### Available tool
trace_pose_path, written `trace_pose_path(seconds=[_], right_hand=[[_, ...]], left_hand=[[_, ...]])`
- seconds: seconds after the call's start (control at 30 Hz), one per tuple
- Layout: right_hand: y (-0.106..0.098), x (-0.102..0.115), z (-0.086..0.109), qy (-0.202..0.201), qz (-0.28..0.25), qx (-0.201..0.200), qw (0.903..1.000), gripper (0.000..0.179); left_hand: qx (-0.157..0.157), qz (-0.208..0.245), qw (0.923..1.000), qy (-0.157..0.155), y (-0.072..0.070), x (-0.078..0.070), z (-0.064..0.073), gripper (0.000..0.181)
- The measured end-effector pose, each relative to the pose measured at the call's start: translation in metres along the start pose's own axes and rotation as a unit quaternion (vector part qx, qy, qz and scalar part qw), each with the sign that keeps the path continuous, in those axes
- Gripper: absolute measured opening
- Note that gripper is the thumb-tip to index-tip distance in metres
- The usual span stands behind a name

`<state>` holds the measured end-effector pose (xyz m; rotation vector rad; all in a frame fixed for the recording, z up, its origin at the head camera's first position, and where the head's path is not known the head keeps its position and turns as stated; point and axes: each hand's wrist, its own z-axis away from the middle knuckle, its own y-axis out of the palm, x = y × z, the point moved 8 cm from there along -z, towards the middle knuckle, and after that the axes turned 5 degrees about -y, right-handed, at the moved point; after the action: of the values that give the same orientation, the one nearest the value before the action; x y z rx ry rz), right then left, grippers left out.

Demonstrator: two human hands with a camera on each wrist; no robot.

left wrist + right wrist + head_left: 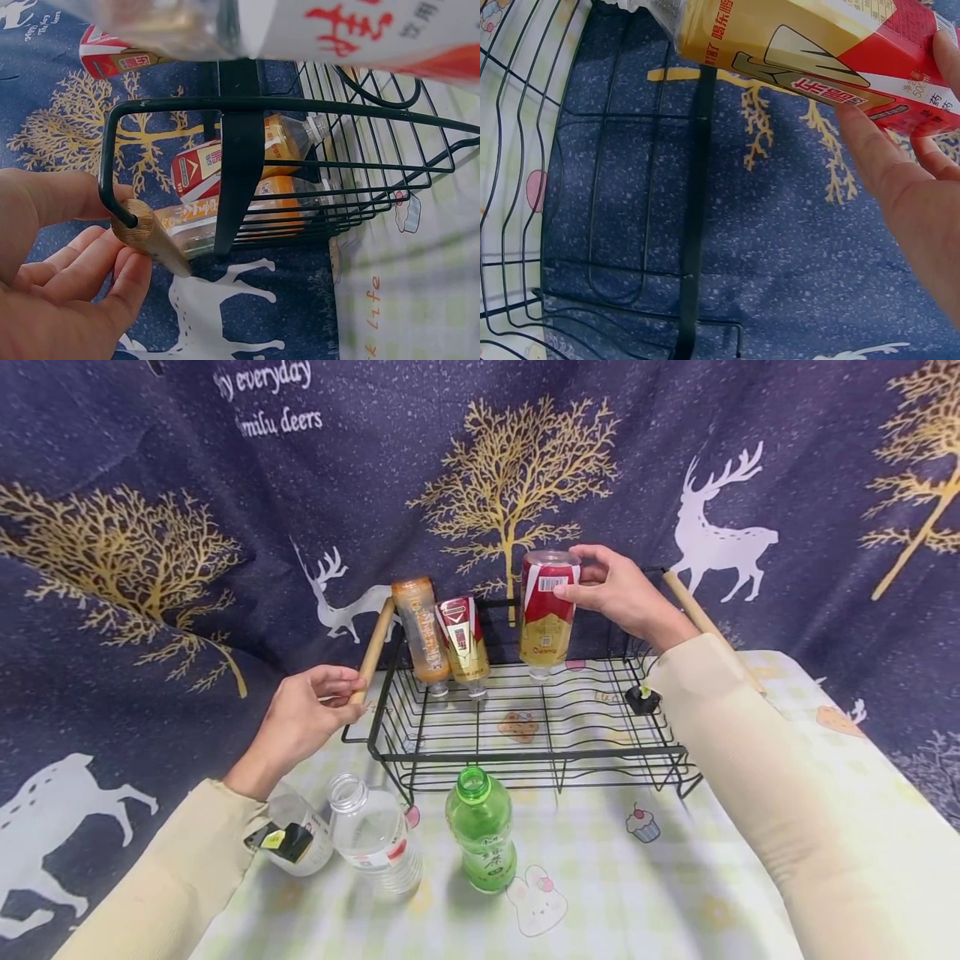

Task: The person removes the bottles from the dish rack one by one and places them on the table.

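Observation:
My right hand [618, 595] grips a red and gold plastic bottle [546, 622] near its base, neck down, at the back of the black wire dish rack [517, 752]. In the right wrist view, thumb and fingers lie on the red part of its label. My left hand [303, 720] pinches the wooden handle [372, 652] at the rack's left end, with the fingertips around it in the left wrist view. Two more bottles stand neck down in the rack's left back corner: an orange-labelled bottle [422, 631] and a second red and gold bottle [462, 639], side by side.
Before the rack, on the checked tablecloth [600, 893], stand a green bottle [483, 835], a clear bottle [378, 839] and a white-labelled bottle [300, 831] partly behind my left sleeve. Another wooden handle [708, 622] is at the rack's right end. A dark blue deer-print cloth [360, 485] hangs behind.

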<state>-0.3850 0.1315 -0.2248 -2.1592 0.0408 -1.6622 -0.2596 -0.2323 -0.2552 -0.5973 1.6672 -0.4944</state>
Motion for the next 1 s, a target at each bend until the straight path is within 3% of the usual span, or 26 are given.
trace_pose_path(seconds=[0.43,1.0], right_hand=[[-0.01,0.013,0.022,-0.018,0.003,-0.014,0.9997,0.069],[-0.024,0.026,0.058,-0.04,0.056,-0.01,0.9976,0.067]], left_hand=[[0.002,-0.001,1.0,0.002,0.0,-0.001,0.0,0.04],[0.005,0.005,1.0,-0.001,0.001,-0.001,0.0,0.041]])
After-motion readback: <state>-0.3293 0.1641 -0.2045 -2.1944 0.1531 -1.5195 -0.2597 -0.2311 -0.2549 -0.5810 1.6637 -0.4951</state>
